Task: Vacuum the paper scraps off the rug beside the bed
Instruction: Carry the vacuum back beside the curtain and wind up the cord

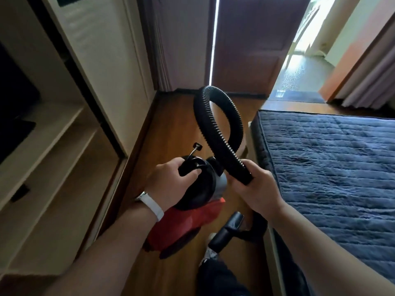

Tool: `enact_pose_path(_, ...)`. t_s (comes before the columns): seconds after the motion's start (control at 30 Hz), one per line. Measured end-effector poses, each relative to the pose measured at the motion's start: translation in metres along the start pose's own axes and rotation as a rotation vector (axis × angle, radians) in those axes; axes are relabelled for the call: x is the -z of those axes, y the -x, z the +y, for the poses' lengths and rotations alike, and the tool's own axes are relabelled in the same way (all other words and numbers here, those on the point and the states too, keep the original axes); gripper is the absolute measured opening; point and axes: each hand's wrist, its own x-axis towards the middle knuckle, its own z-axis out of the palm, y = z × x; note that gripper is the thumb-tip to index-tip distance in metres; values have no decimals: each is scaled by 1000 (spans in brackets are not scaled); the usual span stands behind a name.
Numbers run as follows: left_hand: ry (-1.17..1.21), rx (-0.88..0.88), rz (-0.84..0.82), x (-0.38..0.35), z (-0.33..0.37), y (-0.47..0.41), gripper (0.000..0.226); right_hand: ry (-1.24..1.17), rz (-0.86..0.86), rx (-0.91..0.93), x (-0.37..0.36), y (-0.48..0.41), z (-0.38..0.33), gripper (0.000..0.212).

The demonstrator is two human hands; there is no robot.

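Wooden floor [171,124], cream shelving [53,146] (left), daylit open doorway [299,67].

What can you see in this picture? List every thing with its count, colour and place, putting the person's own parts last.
vacuum cleaner: one, black and grey, centre, held above the floor
dust bag: one, red, on the vacuum's near end
hose: one, black, ribbed, looping up at the centre
nozzle: one, black, low centre beside the bed
bed cover: one, dark blue, quilted, right
floor: brown wood, centre
door: one, brown, top centre
shelf unit: one, cream, left
curtain: one, pale, top right
wristband: one, white, left wrist
left hand: grips the vacuum's handle
right hand: holds the hose's end
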Motion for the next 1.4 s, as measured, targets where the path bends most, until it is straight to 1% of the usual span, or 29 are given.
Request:
enact_pose_path(0.17,-23,10,-23,-26,-11,-91,32,-113,7,-2,-27,-91,41,22)
enact_pose_path(0.33,-48,64,-53,-37,-5,-185,31,-157,-49,-4,-43,-193,66,22)
enact_pose_path(0.43,-84,72,-21,-36,4,-243,28,-179,-49,29,-42,-253,75,22)
enact_pose_path(0.57,-68,52,7,-37,9,-306,27,-165,-45,31,-41,-326,86,23)
enact_pose_path(0.7,-55,34,21,-36,10,-373,26,-199,-54,109,-47,-388,94,23)
enact_pose_path(0.83,-24,14,4,-41,-1,-441,23,-159,-4,117,-67,-458,102,23)
enact_pose_path(0.93,1,12,-23,-48,-14,-504,24,-116,38,128,-87,-513,108,28)
enact_pose_path(1.13,75,-31,-96,-64,-35,-646,27,-34,98,55,-113,-624,144,27)
enact_pose_path(1.23,97,-70,-135,-65,-38,-715,29,1,133,40,-119,-677,146,29)
enact_pose_path(1.4,71,-164,-181,-73,-31,-812,28,50,205,-17,-124,-748,155,25)
